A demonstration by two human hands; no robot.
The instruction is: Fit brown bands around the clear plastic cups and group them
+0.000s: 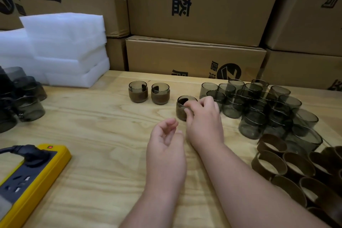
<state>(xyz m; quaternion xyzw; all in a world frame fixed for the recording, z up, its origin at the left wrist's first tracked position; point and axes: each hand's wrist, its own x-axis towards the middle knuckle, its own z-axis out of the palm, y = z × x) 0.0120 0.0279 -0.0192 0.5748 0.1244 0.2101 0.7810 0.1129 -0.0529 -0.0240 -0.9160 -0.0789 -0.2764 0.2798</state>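
Left hand [166, 146] loose, right hand [203, 116] gripping banded cup [182, 109] mid-table.

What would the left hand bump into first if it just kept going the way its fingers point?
Most likely the banded cup that the right hand is gripping. The left hand is open, its fingers aimed up and slightly right toward that cup, with only bare table between, though depth is hard to judge.

We see a light wood table [92, 135] w/ cardboard boxes [194, 5] stacked at 12 o'clock, white foam sheets [64, 46] at 10, yellow power strip [33, 177] at 8.
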